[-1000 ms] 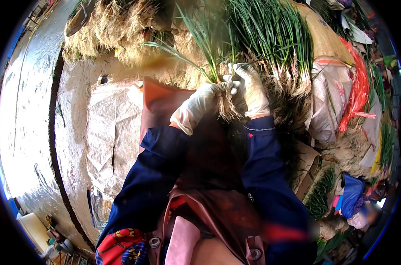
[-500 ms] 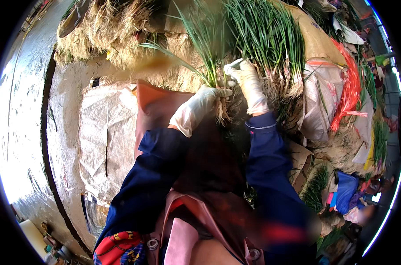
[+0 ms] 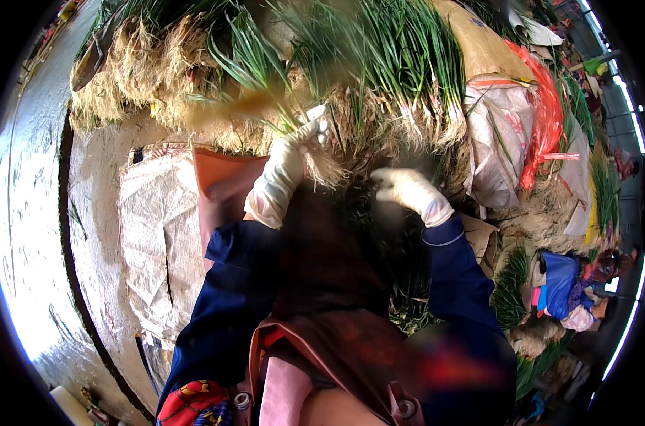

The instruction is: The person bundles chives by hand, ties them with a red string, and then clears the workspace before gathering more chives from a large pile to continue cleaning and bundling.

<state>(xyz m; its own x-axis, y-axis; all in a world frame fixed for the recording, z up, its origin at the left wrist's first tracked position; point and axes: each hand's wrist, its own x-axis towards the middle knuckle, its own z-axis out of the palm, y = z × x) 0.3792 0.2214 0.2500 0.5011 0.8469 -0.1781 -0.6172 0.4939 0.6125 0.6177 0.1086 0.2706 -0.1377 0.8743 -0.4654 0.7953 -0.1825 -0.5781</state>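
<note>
My left hand [image 3: 285, 165], in a white glove, is closed around the lower stems of a bunch of spring onions [image 3: 257, 60]. Their green leaves lean up and to the left, while pale stringy roots [image 3: 326, 169] hang out below my fingers. To the right and lower, over the dark gap in front of me, is my gloved right hand [image 3: 411, 192]. Its fingers point left, partly apart and slightly blurred, with nothing visible in them. A large pile of spring onions [image 3: 415, 64] lies just beyond, roots toward me.
More rooted bundles [image 3: 170, 60] line the far left. A white woven sack [image 3: 159, 227] lies left of my reddish-brown apron [image 3: 322, 341]. At right are a whitish sack [image 3: 500, 142], red plastic sheeting [image 3: 546, 128] and a tan sack [image 3: 482, 42]. Loose green leaves [image 3: 411, 305] lie below my right hand.
My left hand has shifted left and slightly up with the spring onions, which tilt further left. My right hand has moved down, away from the bunch, and its fingers have spread.
</note>
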